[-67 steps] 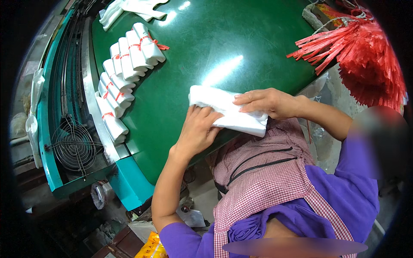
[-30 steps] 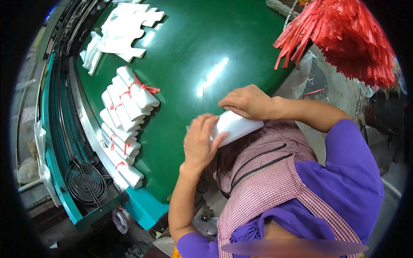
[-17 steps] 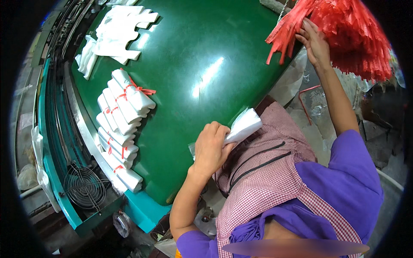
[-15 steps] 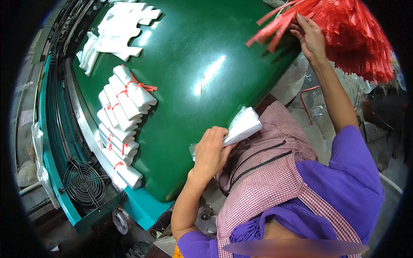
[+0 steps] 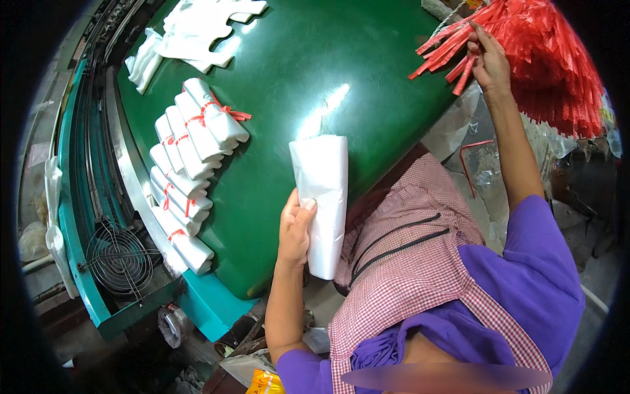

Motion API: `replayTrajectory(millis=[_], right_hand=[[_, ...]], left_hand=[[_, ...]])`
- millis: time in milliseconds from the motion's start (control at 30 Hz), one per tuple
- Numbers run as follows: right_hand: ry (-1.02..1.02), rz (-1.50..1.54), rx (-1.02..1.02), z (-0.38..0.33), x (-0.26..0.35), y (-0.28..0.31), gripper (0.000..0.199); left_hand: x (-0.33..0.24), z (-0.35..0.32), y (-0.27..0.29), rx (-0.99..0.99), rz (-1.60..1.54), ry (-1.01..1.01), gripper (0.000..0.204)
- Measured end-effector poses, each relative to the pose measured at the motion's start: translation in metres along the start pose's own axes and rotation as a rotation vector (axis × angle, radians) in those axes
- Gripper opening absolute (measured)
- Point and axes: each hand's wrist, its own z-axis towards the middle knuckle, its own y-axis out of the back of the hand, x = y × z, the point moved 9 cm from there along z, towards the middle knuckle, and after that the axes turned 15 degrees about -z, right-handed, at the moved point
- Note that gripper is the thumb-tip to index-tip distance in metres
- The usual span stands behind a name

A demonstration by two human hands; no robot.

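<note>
My left hand (image 5: 295,230) grips a folded bundle of white plastic bags (image 5: 326,197), thumb on top, fingers behind it. The bundle is held roughly upright over the near edge of the green table (image 5: 275,111). At the upper right, my right hand (image 5: 491,64) is closed with finger and thumb pinched on red plastic strips (image 5: 545,72) at the edge of a thick hanging bunch. On the table's left side lies a stack of rolled white bag bundles (image 5: 203,121), tied round with red strips.
Loose white plastic bags (image 5: 197,33) with handle cut-outs lie at the table's far left. Along the left runs a teal machine frame (image 5: 69,197) with a round wire fan guard (image 5: 119,257). A bent red rod (image 5: 467,167) is by the floor at right.
My left hand has turned the bag bundle from slanting to upright, and its broad face now shows. My right hand has shifted slightly right among the red strips.
</note>
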Motion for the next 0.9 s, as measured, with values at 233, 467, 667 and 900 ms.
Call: replayTrajectory(millis=[233,467,667,900], right_hand=[[-0.155,-0.872,0.917,-0.156,-0.029,-0.222,0.032],[0.279,-0.909,1.621,-0.295,-0.008,-0.253,0.017],[0.453,-0.608,1.262,-0.244,0.042,-0.244,0.022],[-0.429,-0.041,1.194,-0.225,-0.016,-0.295,0.033]], left_hand=[[-0.005,-0.006,-0.010,0.071,-0.029,-0.076,0.045],[-0.002,-0.011,-0.010,0.082,0.011,0.021,0.046],[-0.064,0.021,-0.003,-0.038,0.716,-0.242,0.037],[-0.043,0.041,-0.054,0.168,1.424,-0.288,0.030]])
